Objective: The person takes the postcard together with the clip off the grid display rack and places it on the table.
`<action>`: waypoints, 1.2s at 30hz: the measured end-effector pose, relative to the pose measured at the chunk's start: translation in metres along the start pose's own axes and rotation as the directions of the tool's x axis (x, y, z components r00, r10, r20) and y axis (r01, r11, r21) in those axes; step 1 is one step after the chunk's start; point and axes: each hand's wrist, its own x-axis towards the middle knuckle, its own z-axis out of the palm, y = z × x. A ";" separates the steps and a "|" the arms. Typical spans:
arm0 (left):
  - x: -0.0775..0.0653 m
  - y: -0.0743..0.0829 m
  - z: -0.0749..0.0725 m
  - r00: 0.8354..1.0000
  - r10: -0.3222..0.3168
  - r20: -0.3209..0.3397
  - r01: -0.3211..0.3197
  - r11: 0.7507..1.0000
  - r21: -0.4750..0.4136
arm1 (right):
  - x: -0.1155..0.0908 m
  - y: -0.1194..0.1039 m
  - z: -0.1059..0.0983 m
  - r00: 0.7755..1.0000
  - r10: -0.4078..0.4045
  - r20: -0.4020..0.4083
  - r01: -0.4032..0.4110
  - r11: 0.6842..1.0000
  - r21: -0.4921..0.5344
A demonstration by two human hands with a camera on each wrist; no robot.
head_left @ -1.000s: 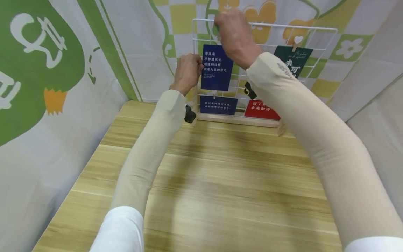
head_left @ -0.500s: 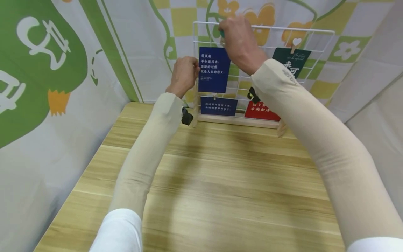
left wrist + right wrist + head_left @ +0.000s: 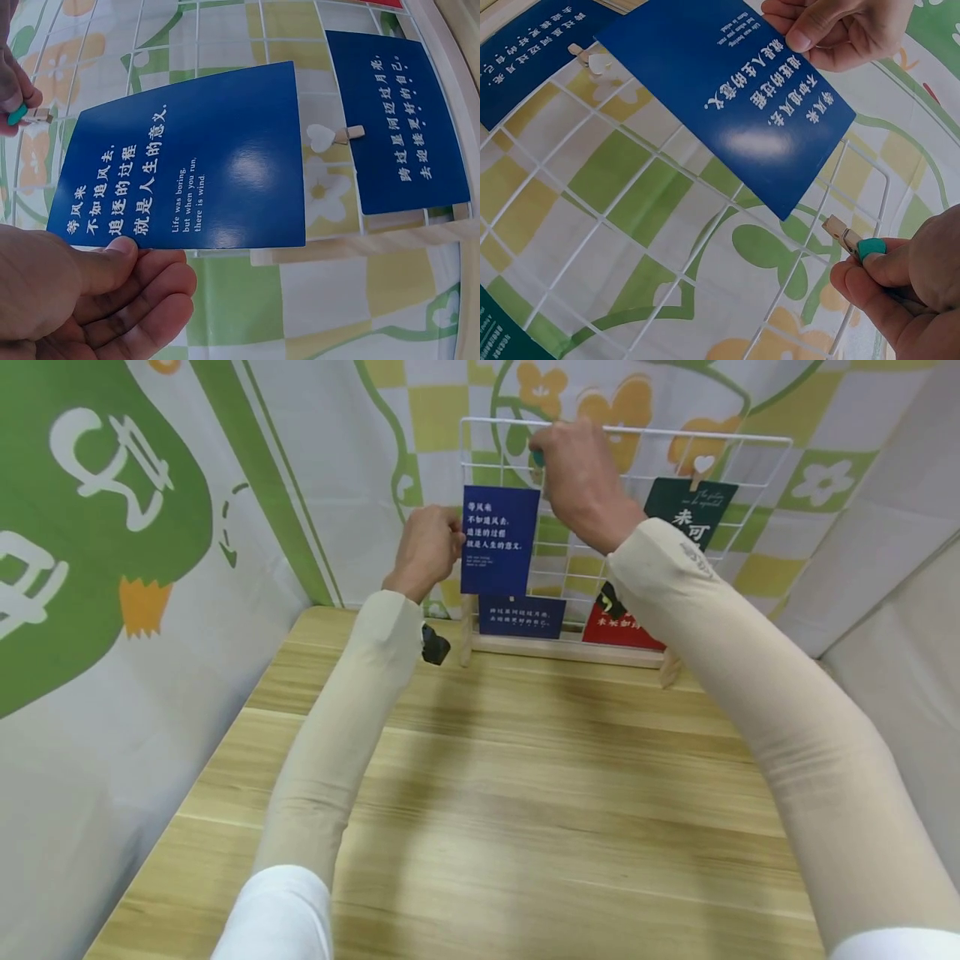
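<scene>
A blue card (image 3: 497, 564) with white writing is pinched at its left edge between the thumb and fingers of my left hand (image 3: 426, 547), in front of the white wire grid. In the right wrist view, my right hand (image 3: 907, 289) pinches a small wooden clothespin (image 3: 844, 234) with a teal end. Its wooden tip points toward the card's corner, apart from it. The left wrist view shows the card (image 3: 217, 165) nearly whole, with my left thumb on its face.
The wire grid (image 3: 720, 437) stands in a wooden base (image 3: 570, 649) at the table's back. Clipped to it are another blue card (image 3: 521, 617), a dark green card (image 3: 690, 506) and a red card (image 3: 618, 628), partly behind my right arm. Wood table (image 3: 525, 793) stretches in front.
My left hand has drawn the blue card a little left and down, away from the grid. My right hand has shifted slightly right and down, still pinching the clothespin.
</scene>
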 end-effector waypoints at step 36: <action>-0.012 -0.050 0.010 1.000 0.030 -0.006 -0.030 0.995 0.091 | -0.038 0.040 0.025 0.999 -0.035 0.021 0.034 0.999 0.034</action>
